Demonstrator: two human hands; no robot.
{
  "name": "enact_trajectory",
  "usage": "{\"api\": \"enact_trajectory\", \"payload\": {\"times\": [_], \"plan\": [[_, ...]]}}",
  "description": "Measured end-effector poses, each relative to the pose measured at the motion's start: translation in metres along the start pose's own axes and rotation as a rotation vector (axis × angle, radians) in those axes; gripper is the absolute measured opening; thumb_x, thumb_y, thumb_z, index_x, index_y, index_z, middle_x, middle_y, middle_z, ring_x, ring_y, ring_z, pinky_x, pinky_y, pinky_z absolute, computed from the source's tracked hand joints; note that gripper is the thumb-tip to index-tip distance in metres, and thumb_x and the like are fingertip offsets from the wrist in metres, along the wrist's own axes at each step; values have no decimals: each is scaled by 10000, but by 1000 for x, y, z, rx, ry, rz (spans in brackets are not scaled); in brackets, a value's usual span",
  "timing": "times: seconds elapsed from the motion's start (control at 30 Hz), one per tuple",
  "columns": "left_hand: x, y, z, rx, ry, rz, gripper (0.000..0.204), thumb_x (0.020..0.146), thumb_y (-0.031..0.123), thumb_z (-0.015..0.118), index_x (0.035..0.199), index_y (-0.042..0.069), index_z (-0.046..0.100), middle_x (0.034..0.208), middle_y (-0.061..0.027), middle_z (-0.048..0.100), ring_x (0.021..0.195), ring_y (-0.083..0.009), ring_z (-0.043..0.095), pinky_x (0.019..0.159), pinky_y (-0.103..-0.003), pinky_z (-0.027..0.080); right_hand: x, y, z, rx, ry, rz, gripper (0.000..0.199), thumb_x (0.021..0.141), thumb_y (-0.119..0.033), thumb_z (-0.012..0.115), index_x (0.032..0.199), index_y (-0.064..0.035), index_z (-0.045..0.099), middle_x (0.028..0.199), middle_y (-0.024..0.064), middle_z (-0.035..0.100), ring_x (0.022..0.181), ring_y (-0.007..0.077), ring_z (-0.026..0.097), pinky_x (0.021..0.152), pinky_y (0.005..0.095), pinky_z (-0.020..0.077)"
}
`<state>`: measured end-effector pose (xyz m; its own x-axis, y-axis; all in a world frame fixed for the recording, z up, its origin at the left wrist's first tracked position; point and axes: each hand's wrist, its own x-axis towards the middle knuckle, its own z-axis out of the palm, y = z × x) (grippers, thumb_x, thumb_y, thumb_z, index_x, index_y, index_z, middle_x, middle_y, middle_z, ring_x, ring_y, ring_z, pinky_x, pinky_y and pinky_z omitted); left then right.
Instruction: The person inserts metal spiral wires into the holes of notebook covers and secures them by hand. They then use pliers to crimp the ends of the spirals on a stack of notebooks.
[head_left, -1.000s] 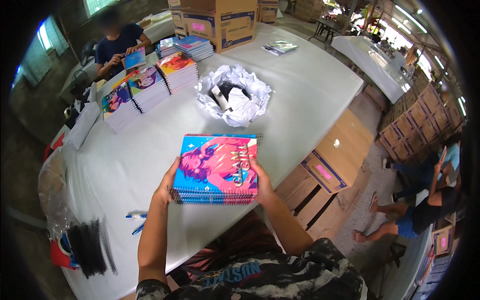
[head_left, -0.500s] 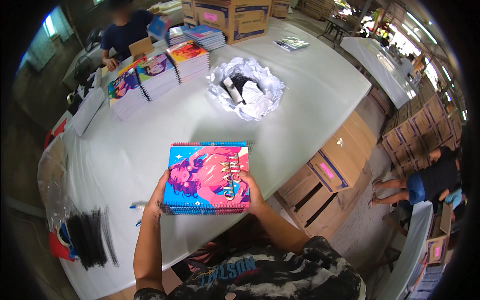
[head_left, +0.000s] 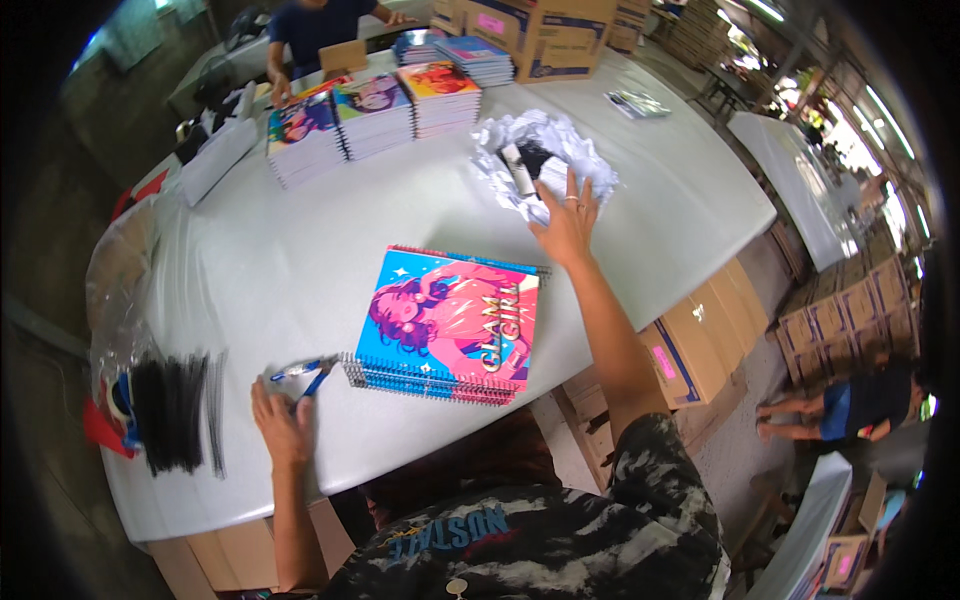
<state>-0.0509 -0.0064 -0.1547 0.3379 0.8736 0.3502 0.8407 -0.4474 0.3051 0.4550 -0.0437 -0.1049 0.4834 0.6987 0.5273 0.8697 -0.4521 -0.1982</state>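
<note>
While the white table (head_left: pixel 300 250) spreads under both arms, a stack of notebooks (head_left: pixel 447 325) lies flat between the hands, touching neither. Beyond the right hand (head_left: pixel 566 225), whose fingers are spread and hold nothing, sits crumpled plastic (head_left: pixel 540 160). Just before the left hand's (head_left: pixel 280 425) loosely splayed fingers lies a blue tool (head_left: pixel 305 373); whether they touch it cannot be told.

The desk (head_left: pixel 300 250) carried one near stack of spiral notebooks (head_left: pixel 447 325), five more notebook stacks (head_left: pixel 375 112) at its far side, one crumpled wrapping sheet (head_left: pixel 540 160), one blue pen (head_left: pixel 305 370) and one bundle of black spiral bindings (head_left: pixel 175 410).
</note>
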Motion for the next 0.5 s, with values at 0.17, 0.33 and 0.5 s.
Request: {"api": "enact_trajectory", "payload": {"times": [0.17, 0.33, 0.5], "plan": [[-3, 26, 0, -110, -74, 61, 251, 738, 146, 646, 869, 3, 486, 1297, -254, 384, 1204, -416, 350, 990, -496, 284, 21, 22, 24, -348, -350, -105, 365, 725, -265, 686, 1075, -197, 609, 1263, 76, 490, 1241, 326, 366, 981, 608, 244], [3, 42, 11, 27, -39, -24, 453, 709, 96, 572, 1144, 24, 470, 1158, -209, 461, 1111, -374, 415, 929, -455, 335, 0, 22, 3, -295, -282, -181, 176, 714, -224, 678, 845, -117, 629, 1030, 46, 580, 1023, 293, 510, 819, 491, 388], [17, 35, 10, -111, -5, -125, 406, 829, 219, 573, 1169, 24, 463, 989, -160, 536, 894, -308, 529, 782, -389, 442, -42, 4, -54, -274, -416, -112, 215, 687, -240, 696, 851, -112, 642, 954, 55, 618, 960, 298, 546, 773, 460, 401]]}}
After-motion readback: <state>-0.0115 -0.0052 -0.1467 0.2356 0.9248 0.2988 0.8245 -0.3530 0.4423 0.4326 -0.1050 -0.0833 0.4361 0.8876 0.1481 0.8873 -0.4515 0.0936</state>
